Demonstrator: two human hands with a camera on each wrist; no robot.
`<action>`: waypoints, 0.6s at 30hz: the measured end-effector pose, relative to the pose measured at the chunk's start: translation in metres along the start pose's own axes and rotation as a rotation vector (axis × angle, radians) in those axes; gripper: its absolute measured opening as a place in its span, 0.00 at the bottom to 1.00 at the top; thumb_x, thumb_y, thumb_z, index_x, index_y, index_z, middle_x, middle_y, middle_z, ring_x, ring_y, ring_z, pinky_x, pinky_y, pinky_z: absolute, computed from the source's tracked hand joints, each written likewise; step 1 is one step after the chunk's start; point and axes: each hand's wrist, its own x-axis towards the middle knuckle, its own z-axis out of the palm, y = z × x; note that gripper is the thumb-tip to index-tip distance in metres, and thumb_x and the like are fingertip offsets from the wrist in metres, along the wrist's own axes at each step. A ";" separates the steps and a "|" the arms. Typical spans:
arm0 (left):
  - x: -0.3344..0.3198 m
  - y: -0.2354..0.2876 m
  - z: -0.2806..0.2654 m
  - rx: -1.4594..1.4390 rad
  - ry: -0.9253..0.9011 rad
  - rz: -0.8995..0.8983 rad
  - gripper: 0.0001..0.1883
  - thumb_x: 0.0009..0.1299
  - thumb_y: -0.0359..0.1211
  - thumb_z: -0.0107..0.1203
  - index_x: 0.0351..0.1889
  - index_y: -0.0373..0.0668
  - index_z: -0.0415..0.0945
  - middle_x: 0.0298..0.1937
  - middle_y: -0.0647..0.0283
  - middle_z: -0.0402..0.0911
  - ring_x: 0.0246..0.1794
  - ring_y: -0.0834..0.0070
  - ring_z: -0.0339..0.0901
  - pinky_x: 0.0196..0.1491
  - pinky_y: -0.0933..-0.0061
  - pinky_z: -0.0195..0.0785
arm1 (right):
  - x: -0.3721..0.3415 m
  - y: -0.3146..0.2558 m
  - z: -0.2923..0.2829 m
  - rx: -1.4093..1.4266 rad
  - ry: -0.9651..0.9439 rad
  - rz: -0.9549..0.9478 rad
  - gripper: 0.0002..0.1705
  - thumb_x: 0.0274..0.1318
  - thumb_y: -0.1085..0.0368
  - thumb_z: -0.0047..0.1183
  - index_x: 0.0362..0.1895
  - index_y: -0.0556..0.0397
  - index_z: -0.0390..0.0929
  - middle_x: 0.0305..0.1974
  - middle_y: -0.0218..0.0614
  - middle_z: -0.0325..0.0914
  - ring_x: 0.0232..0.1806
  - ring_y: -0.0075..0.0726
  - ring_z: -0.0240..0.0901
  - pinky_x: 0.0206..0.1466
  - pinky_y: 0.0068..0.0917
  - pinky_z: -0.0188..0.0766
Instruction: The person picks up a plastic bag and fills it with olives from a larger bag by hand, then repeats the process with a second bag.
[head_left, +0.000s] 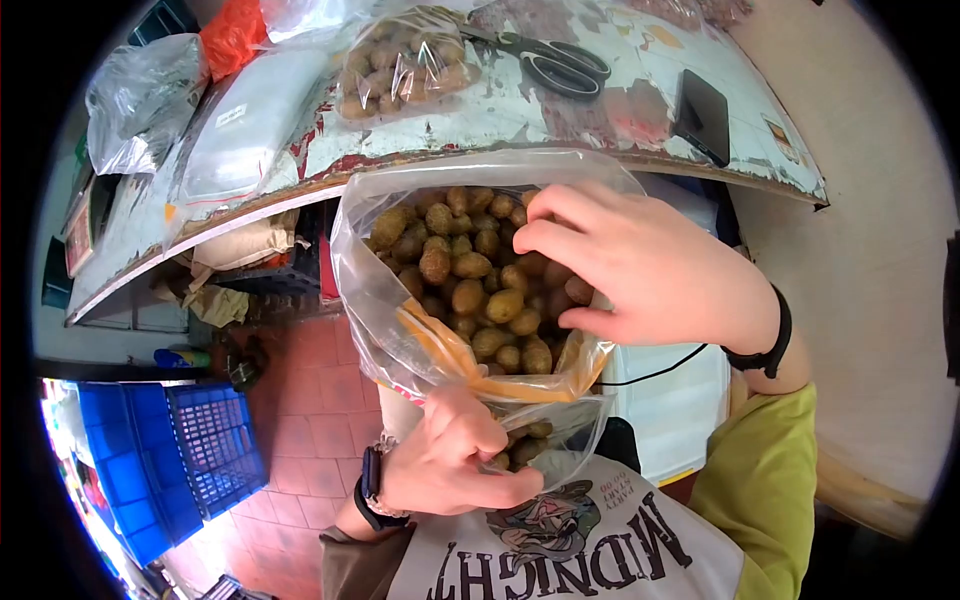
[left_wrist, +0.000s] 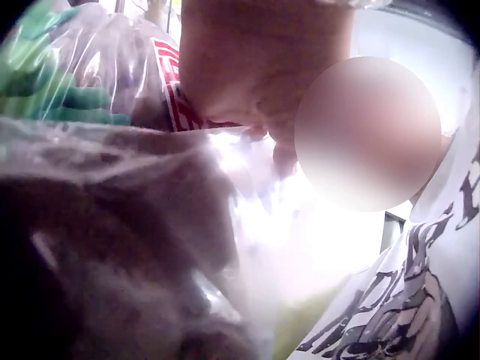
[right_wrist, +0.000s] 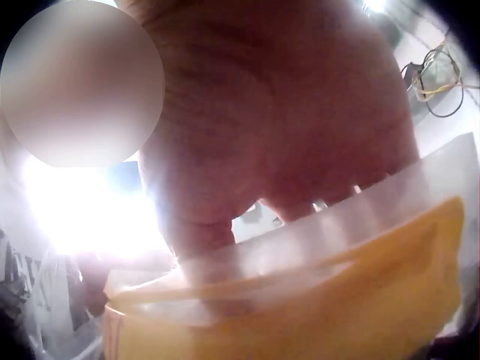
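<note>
A large clear plastic bag [head_left: 355,260] with an orange band stands wide at the mouth, full of brown-green oval fruits [head_left: 470,265]. My right hand [head_left: 650,265] reaches over its right side, fingers bent down among the fruits and thumb spread apart from them. In the right wrist view, the fingers pass behind the bag's rim [right_wrist: 360,259]. Below the large bag, my left hand [head_left: 440,465] grips the edge of a smaller clear bag [head_left: 580,440], which has several of the same fruits inside. The left wrist view shows blurred clear plastic [left_wrist: 112,247] close up.
On the worn table [head_left: 480,130] beyond lie a filled bag of fruits [head_left: 400,75], black-handled scissors [head_left: 565,75], a phone [head_left: 702,115] and a stack of clear bags [head_left: 250,130]. Blue crates [head_left: 130,470] stand on the floor at left. A white container [head_left: 670,420] is at right.
</note>
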 end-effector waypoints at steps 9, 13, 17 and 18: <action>-0.002 -0.001 -0.001 0.031 0.009 0.029 0.15 0.44 0.31 0.67 0.28 0.66 0.80 0.35 0.72 0.57 0.36 0.70 0.61 0.36 0.67 0.54 | 0.007 0.002 -0.008 -0.154 -0.299 -0.011 0.43 0.29 0.59 0.72 0.55 0.55 0.71 0.57 0.39 0.65 0.59 0.46 0.62 0.53 0.38 0.72; -0.002 -0.003 -0.001 0.009 0.030 0.024 0.15 0.44 0.32 0.66 0.28 0.67 0.81 0.35 0.73 0.58 0.35 0.71 0.61 0.36 0.68 0.53 | 0.009 0.013 -0.013 0.002 -0.330 -0.055 0.39 0.32 0.60 0.70 0.54 0.55 0.71 0.56 0.40 0.66 0.58 0.47 0.62 0.55 0.38 0.70; -0.004 -0.003 0.000 0.027 0.019 0.049 0.15 0.43 0.34 0.65 0.28 0.68 0.81 0.34 0.74 0.59 0.35 0.71 0.60 0.37 0.69 0.54 | 0.012 0.025 -0.006 0.154 -0.289 -0.114 0.38 0.33 0.60 0.69 0.53 0.56 0.71 0.55 0.39 0.67 0.56 0.48 0.63 0.55 0.38 0.69; -0.005 -0.004 0.001 0.014 0.028 0.049 0.15 0.43 0.34 0.65 0.29 0.69 0.81 0.34 0.74 0.59 0.35 0.72 0.60 0.37 0.69 0.54 | 0.012 0.022 -0.004 0.087 -0.281 -0.096 0.38 0.33 0.60 0.69 0.54 0.56 0.71 0.54 0.39 0.67 0.55 0.47 0.63 0.55 0.38 0.68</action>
